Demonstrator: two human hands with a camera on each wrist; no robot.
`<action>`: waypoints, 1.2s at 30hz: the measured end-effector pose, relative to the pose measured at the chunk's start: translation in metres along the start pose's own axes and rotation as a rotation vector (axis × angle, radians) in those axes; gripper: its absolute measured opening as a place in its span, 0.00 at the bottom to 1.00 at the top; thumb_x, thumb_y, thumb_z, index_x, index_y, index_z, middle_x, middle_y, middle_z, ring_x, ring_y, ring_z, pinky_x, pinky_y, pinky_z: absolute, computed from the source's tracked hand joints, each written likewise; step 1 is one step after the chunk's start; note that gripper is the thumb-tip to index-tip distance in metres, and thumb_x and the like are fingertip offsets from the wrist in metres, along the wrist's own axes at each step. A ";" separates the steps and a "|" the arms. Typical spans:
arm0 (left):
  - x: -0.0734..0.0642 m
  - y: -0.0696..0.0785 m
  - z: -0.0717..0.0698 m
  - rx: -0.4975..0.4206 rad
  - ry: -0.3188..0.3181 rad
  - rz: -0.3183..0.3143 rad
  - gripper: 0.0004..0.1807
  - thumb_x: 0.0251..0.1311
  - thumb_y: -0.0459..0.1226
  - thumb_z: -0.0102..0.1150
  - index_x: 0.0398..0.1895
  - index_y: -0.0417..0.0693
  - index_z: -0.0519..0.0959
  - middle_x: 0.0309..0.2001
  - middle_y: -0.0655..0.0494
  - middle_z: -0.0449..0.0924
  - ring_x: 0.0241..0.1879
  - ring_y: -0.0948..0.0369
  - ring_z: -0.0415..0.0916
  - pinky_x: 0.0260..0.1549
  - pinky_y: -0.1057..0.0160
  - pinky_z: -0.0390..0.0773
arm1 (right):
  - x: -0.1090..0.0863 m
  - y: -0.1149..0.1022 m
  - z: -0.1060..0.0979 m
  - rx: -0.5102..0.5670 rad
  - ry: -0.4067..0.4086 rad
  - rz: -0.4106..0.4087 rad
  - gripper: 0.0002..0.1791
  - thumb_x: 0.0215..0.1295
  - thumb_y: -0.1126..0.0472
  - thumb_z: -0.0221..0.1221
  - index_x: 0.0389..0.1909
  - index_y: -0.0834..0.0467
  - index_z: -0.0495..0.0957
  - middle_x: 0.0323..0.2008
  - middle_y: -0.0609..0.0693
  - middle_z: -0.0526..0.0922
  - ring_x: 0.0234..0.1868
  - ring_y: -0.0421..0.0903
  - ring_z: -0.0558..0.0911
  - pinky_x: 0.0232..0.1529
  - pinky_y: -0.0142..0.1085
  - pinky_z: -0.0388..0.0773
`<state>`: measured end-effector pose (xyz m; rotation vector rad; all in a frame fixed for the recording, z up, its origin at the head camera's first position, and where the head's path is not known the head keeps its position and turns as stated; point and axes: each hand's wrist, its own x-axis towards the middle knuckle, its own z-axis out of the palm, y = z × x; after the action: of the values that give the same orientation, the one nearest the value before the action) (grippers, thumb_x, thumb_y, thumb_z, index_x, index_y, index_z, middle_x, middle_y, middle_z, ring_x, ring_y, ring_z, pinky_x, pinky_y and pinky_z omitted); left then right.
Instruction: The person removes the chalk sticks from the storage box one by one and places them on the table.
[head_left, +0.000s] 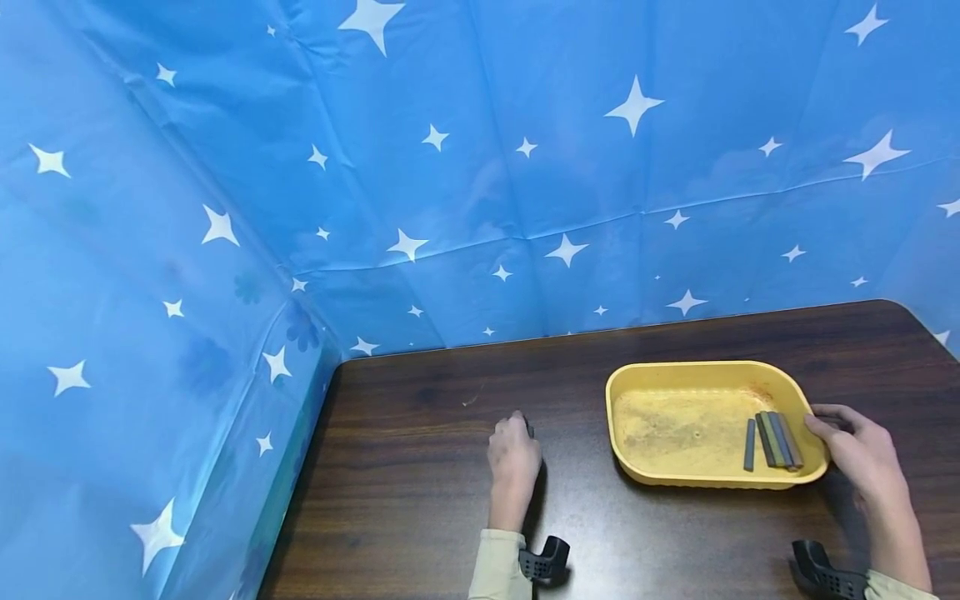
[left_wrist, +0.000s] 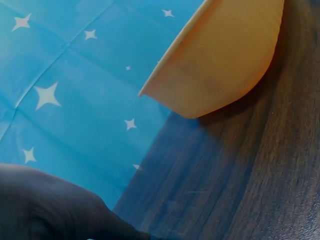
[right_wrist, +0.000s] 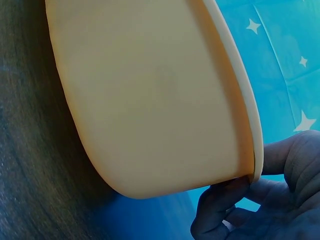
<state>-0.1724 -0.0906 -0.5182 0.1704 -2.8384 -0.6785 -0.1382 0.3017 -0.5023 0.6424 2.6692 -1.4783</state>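
A yellow plastic tray (head_left: 675, 482) stands on the table. Several short square sticks (head_left: 776, 442) in dark grey, olive, blue-grey and brown lie side by side at its right end, with one dark grey stick (head_left: 749, 446) a little apart. My right hand (head_left: 862, 450) grips the tray's right rim, thumb over the edge and fingers below it, as the right wrist view also shows. Left of the tray, my left hand (head_left: 514, 454) is low over the table with curled fingers, pinching a small dark stick (head_left: 530, 428) mostly hidden by them.
The dark wood table (head_left: 405, 467) ends at the back and left against a blue curtain (head_left: 480, 167) with white stars. Black camera mounts (head_left: 546, 560) sit at both wrists. A faint light mark (head_left: 469, 402) shows on the wood beyond the left hand.
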 end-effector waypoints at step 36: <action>0.015 0.083 -0.029 -0.792 -0.158 0.055 0.09 0.70 0.32 0.61 0.48 0.40 0.85 0.38 0.54 0.85 0.36 0.63 0.83 0.34 0.67 0.82 | 0.003 0.001 0.001 0.023 -0.003 0.048 0.30 0.82 0.55 0.46 0.70 0.76 0.62 0.57 0.75 0.72 0.34 0.39 0.76 0.26 0.31 0.77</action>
<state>-0.1849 -0.0321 -0.4524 -0.0975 -2.4545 -1.7784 -0.1408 0.3023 -0.5043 0.7005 2.6190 -1.4992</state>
